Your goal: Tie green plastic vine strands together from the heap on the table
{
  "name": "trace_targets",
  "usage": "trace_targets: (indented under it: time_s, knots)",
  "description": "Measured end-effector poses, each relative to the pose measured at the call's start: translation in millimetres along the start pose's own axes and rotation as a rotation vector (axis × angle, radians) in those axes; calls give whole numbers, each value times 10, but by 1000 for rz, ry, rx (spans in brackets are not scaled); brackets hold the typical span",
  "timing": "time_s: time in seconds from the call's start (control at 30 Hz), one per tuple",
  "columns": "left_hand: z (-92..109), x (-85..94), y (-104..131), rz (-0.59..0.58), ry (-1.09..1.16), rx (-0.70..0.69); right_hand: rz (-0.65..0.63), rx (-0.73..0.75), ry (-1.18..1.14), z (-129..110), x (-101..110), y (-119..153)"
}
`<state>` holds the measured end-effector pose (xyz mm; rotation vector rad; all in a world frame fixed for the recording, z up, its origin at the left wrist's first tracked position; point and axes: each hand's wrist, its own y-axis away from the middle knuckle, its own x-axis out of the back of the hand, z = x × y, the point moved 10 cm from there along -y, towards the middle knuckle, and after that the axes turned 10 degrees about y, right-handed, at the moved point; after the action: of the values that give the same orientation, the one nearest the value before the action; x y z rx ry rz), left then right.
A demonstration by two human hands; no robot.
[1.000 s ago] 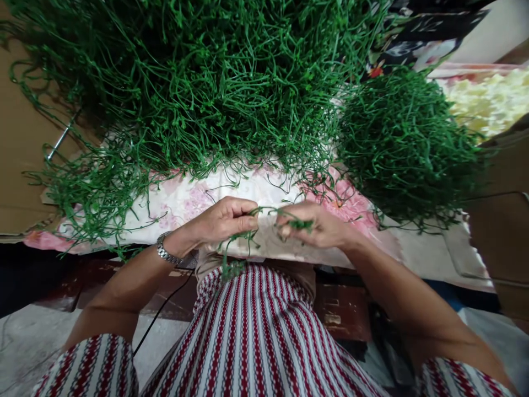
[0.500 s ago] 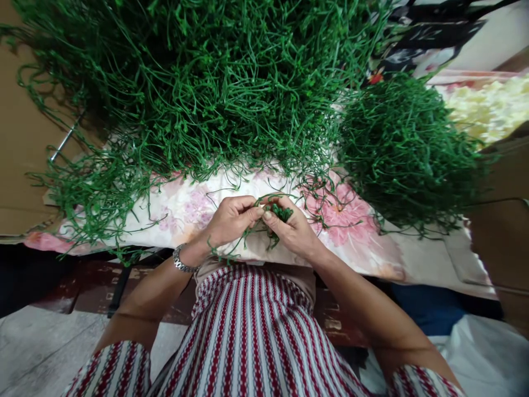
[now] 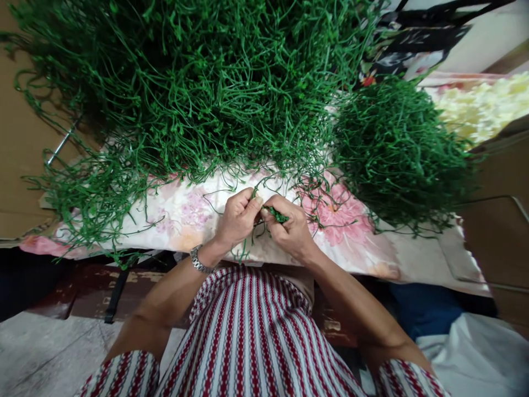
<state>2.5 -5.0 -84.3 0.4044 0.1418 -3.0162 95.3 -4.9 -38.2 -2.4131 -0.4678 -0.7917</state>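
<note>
Both my hands meet over the floral cloth (image 3: 182,220), close to my body. My left hand (image 3: 238,219), with a metal watch on its wrist, pinches a thin green plastic stem (image 3: 254,190) between thumb and forefinger. My right hand (image 3: 287,226) is closed around a small bunch of green plastic stems (image 3: 278,215); its thumb and forefinger press together beside the left fingertips. Stem ends dangle below the hands. What lies exactly between the fingertips is hidden.
A large heap of green plastic stems (image 3: 215,88) covers the far side. A smaller pile (image 3: 400,149) lies to the right, with pale yellow flowers (image 3: 483,107) behind it. Loose stems (image 3: 95,204) and a metal rod (image 3: 64,141) are at left, by cardboard (image 3: 20,182).
My left hand has turned more upright, its stem now pointing up. My right hand has rolled inward over the bunch, covering more of it. The view has shifted slightly.
</note>
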Motion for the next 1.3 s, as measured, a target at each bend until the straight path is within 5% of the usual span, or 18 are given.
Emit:
trace_targets:
  time_s: [0.17, 0.37, 0.7, 0.93, 1.1, 1.3]
  knots:
    - [38, -59, -11, -33, -49, 22, 6, -13, -34, 5, 71, 19]
    - [129, -161, -27, -206, -115, 89, -84, -81, -213, 103, 81, -19]
    - [60, -293, 135, -482, -318, 252, -153, 151, -48, -27, 47, 61]
    - [39, -352, 226, -595, -359, 342, -245, 411, 356, -133, -47, 199]
    - [57, -333, 179, -421, -48, 318, -106, 216, 0, -97, 174, 68]
    - [-125, -399, 362, -444, 281, 536, -314, 79, -406, -28, -15, 138]
